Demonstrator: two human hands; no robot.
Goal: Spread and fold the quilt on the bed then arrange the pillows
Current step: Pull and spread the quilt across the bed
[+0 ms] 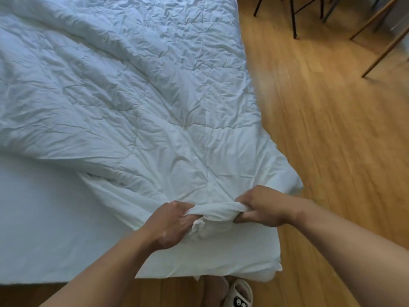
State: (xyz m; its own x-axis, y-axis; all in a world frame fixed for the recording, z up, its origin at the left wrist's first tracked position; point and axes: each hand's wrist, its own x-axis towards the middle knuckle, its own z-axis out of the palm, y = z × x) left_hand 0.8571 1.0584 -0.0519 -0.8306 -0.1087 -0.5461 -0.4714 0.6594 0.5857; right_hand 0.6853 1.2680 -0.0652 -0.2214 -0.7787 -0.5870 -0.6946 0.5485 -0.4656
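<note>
A crumpled white quilt [124, 89] lies across the bed and reaches its near right corner. My left hand [171, 224] grips the bunched near edge of the quilt, fingers curled round the cloth. About a hand's width to the right, my right hand [263, 207] grips the same edge. The fabric is pulled into a tight roll between both hands. To the left, the white bed sheet [44, 218] lies bare. No pillows are in view.
A wooden floor [332, 140] runs along the right side and foot of the bed. Chair and table legs [293, 16] stand at the top right. A foot in a pale slipper [240, 293] is at the bed's near edge.
</note>
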